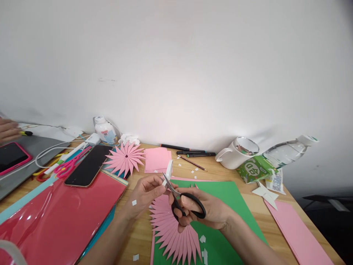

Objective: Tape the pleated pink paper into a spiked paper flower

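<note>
Left hand (pixel 149 191): thumb and fingers pinched on a small white paper strip (pixel 168 170), held upright above the desk. Right hand (pixel 205 211): fingers through the loops of black-handled steel scissors (pixel 187 204), gripping firmly, blade tips at the strip's lower end. Can't tell whether the blades are touching it. Both hands sit over a pink pleated paper fan (pixel 176 232) lying on a green paper sheet (pixel 231 198). A pink paper starburst flower (pixel 125 158) and a black smartphone (pixel 89 165) are on the left, a white ceramic mug (pixel 234 154) on the right.
</note>
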Demonstrator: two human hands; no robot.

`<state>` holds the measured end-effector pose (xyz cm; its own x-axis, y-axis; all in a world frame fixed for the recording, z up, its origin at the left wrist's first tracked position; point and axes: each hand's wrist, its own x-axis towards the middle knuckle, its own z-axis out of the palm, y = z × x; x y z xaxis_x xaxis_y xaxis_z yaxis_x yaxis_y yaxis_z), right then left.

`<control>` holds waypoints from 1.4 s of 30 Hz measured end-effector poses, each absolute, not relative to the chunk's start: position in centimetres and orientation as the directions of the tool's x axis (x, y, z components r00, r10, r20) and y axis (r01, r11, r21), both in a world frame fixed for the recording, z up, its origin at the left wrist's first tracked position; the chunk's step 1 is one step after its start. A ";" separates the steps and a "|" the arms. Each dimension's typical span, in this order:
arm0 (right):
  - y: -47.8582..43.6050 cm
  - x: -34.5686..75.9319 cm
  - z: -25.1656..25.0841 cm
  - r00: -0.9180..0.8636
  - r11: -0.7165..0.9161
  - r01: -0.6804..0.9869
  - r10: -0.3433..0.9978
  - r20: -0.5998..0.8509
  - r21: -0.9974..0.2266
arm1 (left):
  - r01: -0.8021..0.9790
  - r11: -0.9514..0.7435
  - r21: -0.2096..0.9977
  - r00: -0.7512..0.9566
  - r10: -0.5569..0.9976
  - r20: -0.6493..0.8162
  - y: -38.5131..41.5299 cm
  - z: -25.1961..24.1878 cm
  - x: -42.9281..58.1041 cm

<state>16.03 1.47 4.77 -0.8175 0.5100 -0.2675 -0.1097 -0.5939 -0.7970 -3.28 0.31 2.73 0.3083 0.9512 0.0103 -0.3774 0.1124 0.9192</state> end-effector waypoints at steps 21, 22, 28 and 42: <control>2.0 17.0 5.2 -0.836 -0.464 -0.083 0.514 -0.192 -0.882 | -0.060 -0.061 0.996 0.262 0.962 0.074 0.4 2.5 -3.7; 2.1 17.1 5.4 -0.818 -0.472 -0.102 0.541 -0.196 -0.875 | -0.033 -0.079 0.996 0.248 0.965 0.085 0.3 2.5 -3.7; 2.7 18.8 7.2 -0.672 -0.467 -0.242 0.713 -0.200 -0.850 | -0.030 -0.074 0.997 0.244 0.967 0.079 0.2 2.4 -3.3; 3.2 17.4 6.1 -0.508 -0.172 -0.038 0.851 -0.129 -0.984 | -0.190 0.089 0.978 0.323 0.946 -0.024 -0.3 2.4 -2.0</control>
